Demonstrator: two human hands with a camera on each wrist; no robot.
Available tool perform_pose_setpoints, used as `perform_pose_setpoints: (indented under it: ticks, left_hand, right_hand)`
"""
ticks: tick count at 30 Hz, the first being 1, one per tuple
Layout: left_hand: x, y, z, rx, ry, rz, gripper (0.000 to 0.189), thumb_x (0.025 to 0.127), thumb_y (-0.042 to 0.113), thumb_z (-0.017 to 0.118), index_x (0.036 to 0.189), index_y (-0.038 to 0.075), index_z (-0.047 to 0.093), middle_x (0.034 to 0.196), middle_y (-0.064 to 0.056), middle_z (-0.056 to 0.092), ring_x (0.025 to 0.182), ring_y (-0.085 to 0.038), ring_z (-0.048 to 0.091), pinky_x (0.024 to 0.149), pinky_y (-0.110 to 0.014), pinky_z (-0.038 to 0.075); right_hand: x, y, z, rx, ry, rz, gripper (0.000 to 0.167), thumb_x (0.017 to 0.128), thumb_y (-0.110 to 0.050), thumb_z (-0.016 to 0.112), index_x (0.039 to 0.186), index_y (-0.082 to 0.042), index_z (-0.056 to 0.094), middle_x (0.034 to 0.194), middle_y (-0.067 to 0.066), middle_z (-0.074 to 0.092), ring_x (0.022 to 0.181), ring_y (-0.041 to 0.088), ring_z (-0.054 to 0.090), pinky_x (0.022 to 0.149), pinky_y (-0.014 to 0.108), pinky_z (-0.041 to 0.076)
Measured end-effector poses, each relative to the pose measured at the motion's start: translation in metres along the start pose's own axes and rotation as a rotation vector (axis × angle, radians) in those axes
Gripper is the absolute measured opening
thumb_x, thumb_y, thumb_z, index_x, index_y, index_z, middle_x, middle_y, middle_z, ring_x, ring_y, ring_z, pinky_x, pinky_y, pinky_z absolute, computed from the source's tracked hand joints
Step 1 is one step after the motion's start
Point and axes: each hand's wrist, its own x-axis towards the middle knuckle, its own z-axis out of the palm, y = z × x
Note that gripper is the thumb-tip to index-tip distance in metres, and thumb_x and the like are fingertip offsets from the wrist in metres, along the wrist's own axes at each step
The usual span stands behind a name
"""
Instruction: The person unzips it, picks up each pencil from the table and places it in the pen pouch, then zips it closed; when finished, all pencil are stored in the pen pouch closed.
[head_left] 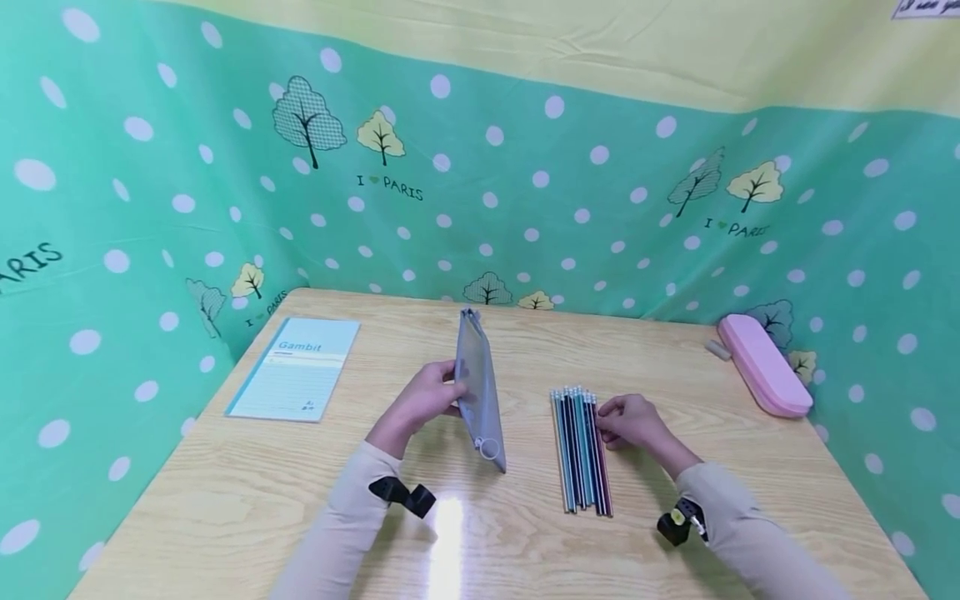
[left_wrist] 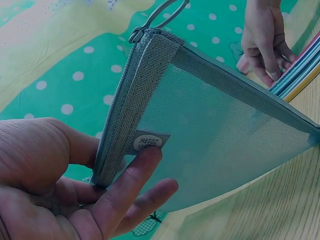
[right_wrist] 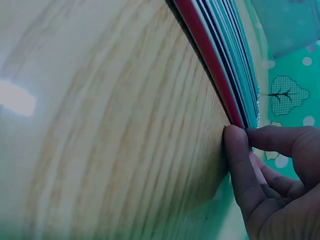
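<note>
My left hand (head_left: pixel 431 390) holds a grey-blue mesh zipper pouch (head_left: pixel 482 383) upright by its zipped edge. A ring pull (head_left: pixel 489 448) hangs at the zipper's near end in the head view. The left wrist view shows a small label (left_wrist: pixel 149 142) on the mesh (left_wrist: pixel 210 135), under a fingertip. To the right of the pouch, several pencils (head_left: pixel 581 450) lie side by side in a row, eraser ends away from me. At the row's right edge, my right hand (head_left: pixel 632 419) pinches the end of a dark red pencil (right_wrist: pixel 212 55) between thumb and finger.
A light blue notebook (head_left: pixel 300 367) lies at the left of the wooden table (head_left: pixel 225 508). Far right, a pink pencil case (head_left: pixel 765 362) sits beside a small grey eraser (head_left: pixel 717 349). A green dotted cloth (head_left: pixel 517 208) hangs around the table's back and sides.
</note>
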Motion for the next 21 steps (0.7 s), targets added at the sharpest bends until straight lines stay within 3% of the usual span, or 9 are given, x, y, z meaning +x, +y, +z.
perform_pose_setpoints:
  ticks: [7, 10, 14, 18, 21]
  left_hand:
    - [-0.001, -0.002, -0.003, 0.027, -0.004, 0.005, 0.055, 0.092, -0.002, 0.052, 0.144, -0.017, 0.046, 0.136, -0.034, 0.057, 0.111, -0.045, 0.068, 0.082, -0.041, 0.067]
    - [-0.001, -0.004, -0.003, 0.034, -0.005, 0.008, 0.054, 0.092, -0.002, 0.053, 0.143, -0.017, 0.047, 0.135, -0.035, 0.058, 0.110, -0.044, 0.068, 0.081, -0.041, 0.067]
    - [0.000, -0.004, -0.002, 0.031, -0.009, 0.016, 0.053, 0.092, -0.001, 0.054, 0.142, -0.017, 0.048, 0.134, -0.035, 0.059, 0.111, -0.043, 0.068, 0.081, -0.043, 0.067]
    - [-0.001, -0.004, -0.001, 0.022, -0.004, 0.006, 0.051, 0.093, -0.002, 0.052, 0.142, -0.017, 0.049, 0.133, -0.034, 0.060, 0.110, -0.041, 0.069, 0.081, -0.043, 0.067]
    - [-0.002, -0.003, -0.001, 0.026, 0.006, 0.004, 0.050, 0.094, -0.002, 0.051, 0.142, -0.016, 0.050, 0.130, -0.033, 0.062, 0.108, -0.038, 0.069, 0.080, -0.043, 0.067]
  right_hand:
    - [0.004, -0.003, 0.009, -0.270, 0.091, -0.144, 0.025, 0.084, -0.002, 0.077, 0.103, 0.012, 0.068, 0.070, 0.008, 0.072, 0.053, 0.016, 0.067, 0.050, 0.030, 0.062]
    - [0.005, -0.004, 0.011, -0.308, 0.090, -0.169, 0.025, 0.082, -0.002, 0.075, 0.102, 0.012, 0.069, 0.071, 0.008, 0.072, 0.053, 0.017, 0.067, 0.049, 0.030, 0.061]
    - [0.005, -0.007, 0.004, -0.190, 0.060, -0.115, 0.032, 0.088, -0.002, 0.067, 0.114, 0.015, 0.066, 0.079, 0.012, 0.073, 0.058, 0.018, 0.068, 0.053, 0.032, 0.063]
    - [0.003, -0.017, -0.011, 0.091, 0.037, -0.104, 0.042, 0.095, -0.001, 0.061, 0.130, 0.020, 0.054, 0.090, 0.018, 0.072, 0.068, 0.016, 0.069, 0.062, 0.032, 0.066]
    - [-0.001, -0.024, -0.022, 0.287, 0.019, -0.142, 0.051, 0.098, 0.000, 0.059, 0.141, 0.022, 0.042, 0.095, 0.013, 0.073, 0.076, 0.013, 0.072, 0.069, 0.028, 0.066]
